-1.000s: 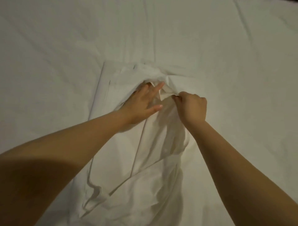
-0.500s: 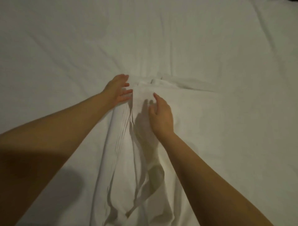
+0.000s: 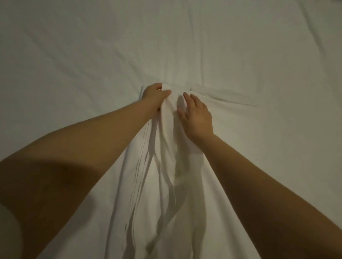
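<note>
A white cloth (image 3: 166, 184) lies in long loose folds on a white bed, running from the bottom of the view up to the middle. My left hand (image 3: 154, 95) grips the cloth's far left corner, thumb over the fabric and fingers curled under it. My right hand (image 3: 196, 114) lies flat on the cloth just right of that corner, fingers straight and spread, pressing the fabric down. The far edge of the cloth continues to the right as a flat strip (image 3: 222, 94).
The white bedsheet (image 3: 92, 46) covers the whole surface around the cloth, with shallow creases fanning out from the middle. A dark patch shows at the top right corner (image 3: 337, 1), beyond the bed.
My left hand went from lying spread on the cloth to gripping its far left corner. My right hand let go of its pinch and now lies flat. The cloth is drawn out longer.
</note>
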`<state>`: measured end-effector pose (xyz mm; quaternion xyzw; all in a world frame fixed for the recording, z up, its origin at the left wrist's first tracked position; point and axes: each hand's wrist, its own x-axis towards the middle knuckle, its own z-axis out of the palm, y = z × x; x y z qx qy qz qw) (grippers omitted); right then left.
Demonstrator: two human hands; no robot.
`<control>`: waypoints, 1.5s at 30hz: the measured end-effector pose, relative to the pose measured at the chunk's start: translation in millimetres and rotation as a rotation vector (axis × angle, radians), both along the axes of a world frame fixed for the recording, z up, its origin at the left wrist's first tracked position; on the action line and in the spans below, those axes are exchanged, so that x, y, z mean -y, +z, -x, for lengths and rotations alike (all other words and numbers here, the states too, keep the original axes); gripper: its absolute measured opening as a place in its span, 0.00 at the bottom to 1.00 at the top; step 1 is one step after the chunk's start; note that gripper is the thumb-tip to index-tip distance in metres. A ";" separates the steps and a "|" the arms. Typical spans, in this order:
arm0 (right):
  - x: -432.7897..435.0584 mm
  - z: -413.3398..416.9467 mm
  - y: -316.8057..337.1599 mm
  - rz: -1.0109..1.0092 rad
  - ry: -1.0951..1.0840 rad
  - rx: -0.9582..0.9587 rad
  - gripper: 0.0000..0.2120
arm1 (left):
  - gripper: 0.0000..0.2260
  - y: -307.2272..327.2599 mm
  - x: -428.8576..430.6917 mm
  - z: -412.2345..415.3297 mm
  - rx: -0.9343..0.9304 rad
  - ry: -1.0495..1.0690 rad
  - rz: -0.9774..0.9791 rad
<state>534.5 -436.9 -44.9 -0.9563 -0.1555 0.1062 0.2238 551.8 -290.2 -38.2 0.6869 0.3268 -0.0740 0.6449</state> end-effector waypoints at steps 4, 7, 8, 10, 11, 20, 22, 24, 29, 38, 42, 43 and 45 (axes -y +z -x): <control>-5.0 58.6 -16.4 -0.092 -0.065 -0.052 0.26 | 0.27 -4.7 -2.6 32.8 -0.081 -0.027 0.241; 1.6 121.1 -18.4 -0.162 -0.156 -0.075 0.26 | 0.24 -6.4 8.3 76.1 -0.053 0.018 0.103; 3.2 139.5 -16.5 -0.177 -0.183 -0.086 0.26 | 0.24 -4.3 14.5 94.7 -0.063 0.006 0.050; 4.8 173.6 -10.2 -0.214 -0.241 -0.162 0.26 | 0.23 -3.8 29.2 137.5 -0.070 -0.070 -0.031; 6.0 190.7 -6.8 -0.237 -0.268 -0.209 0.27 | 0.24 -4.1 37.1 159.1 -0.072 -0.120 -0.059; 28.8 298.3 8.4 -0.286 -0.474 -0.299 0.26 | 0.24 5.2 80.2 284.7 -0.169 -0.213 -0.034; 33.0 312.4 6.9 -0.291 -0.489 -0.304 0.19 | 0.25 6.2 82.4 311.5 -0.198 -0.224 -0.001; 37.2 322.5 6.8 -0.275 -0.504 -0.350 0.16 | 0.27 6.9 84.8 339.7 -0.250 -0.241 -0.032; 36.0 342.0 14.5 -0.491 -0.464 -0.463 0.12 | 0.10 0.2 78.9 386.7 -0.210 -0.217 -0.146; 19.8 416.9 5.1 -0.271 -0.372 -0.057 0.22 | 0.13 -10.5 58.1 424.9 -0.184 -0.134 -0.262; 56.8 423.7 -3.4 0.117 -0.227 -0.095 0.23 | 0.25 -6.3 67.3 420.7 -0.165 -0.262 -0.208; 62.5 426.2 -7.3 0.151 -0.163 -0.168 0.23 | 0.28 -6.8 71.7 421.2 -0.163 -0.285 -0.194; 63.0 428.1 -14.7 0.065 -0.087 -0.272 0.23 | 0.31 -7.3 78.4 425.8 -0.149 -0.314 -0.255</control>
